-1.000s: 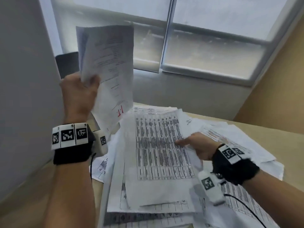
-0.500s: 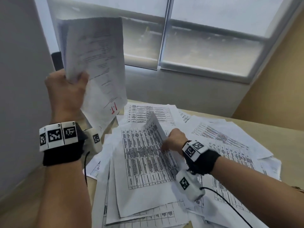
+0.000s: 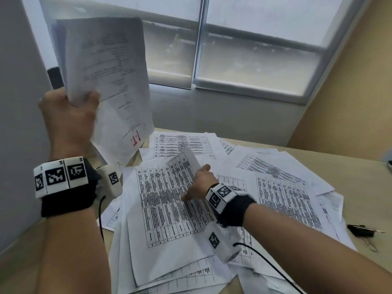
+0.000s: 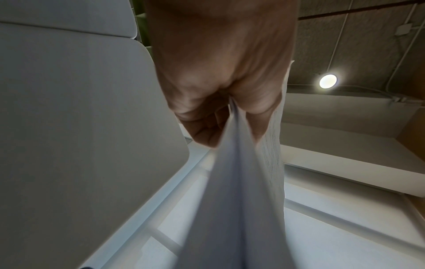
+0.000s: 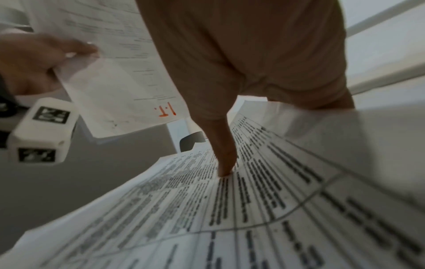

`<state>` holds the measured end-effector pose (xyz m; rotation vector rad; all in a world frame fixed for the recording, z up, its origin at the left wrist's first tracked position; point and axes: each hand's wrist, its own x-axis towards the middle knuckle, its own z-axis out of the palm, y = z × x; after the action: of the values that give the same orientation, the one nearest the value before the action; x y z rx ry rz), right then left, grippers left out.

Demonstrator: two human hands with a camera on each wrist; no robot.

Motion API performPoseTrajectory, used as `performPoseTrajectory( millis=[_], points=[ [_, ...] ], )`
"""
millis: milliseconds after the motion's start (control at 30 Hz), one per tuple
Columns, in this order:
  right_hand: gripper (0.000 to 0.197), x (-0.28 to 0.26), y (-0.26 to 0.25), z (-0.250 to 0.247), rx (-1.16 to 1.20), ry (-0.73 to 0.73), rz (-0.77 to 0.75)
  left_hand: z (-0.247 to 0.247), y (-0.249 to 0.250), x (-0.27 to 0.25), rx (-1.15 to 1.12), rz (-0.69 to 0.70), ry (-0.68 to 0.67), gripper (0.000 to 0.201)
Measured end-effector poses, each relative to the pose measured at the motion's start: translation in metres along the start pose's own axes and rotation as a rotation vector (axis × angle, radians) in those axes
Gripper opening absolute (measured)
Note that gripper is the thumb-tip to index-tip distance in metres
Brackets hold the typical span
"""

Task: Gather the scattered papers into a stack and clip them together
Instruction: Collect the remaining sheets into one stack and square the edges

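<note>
My left hand (image 3: 70, 115) holds a bunch of white sheets (image 3: 110, 81) upright above the desk's left side; the front sheet bears a red "I.T." mark. The left wrist view shows those sheets (image 4: 234, 191) pinched between thumb and fingers (image 4: 260, 102). My right hand (image 3: 199, 185) pinches the right edge of a printed table sheet (image 3: 169, 206) on the pile, thumb on top, curling its far corner upward. In the right wrist view the thumb (image 5: 224, 160) presses on that sheet (image 5: 253, 209). Many more printed papers (image 3: 282, 187) lie scattered over the desk.
A black binder clip (image 3: 361, 231) lies on the beige desk (image 3: 364, 187) at the right, beside a silver clip (image 3: 371, 245). A grey partition (image 3: 19, 124) stands at the left, a window (image 3: 254, 49) behind, and a dark chair back (image 3: 55, 77) beyond the held sheets.
My right hand slid left across the pile and took hold of the table sheet's edge, lifting its corner. The left hand stays raised with its bunch of sheets.
</note>
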<state>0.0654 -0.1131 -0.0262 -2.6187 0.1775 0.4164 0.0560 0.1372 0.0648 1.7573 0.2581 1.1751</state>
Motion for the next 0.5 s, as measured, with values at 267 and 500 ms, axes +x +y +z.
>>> performPoseTrajectory(
  millis=[267,500],
  points=[
    [0.035,-0.019,0.018,-0.041,0.371,-0.037,-0.125,-0.008,-0.007,0.004,0.063,0.076,0.019,0.050],
    [0.033,-0.069,0.045,-0.161,0.424,0.087,-0.415,-0.016,-0.018,0.004,0.058,0.050,0.086,0.057]
  ],
)
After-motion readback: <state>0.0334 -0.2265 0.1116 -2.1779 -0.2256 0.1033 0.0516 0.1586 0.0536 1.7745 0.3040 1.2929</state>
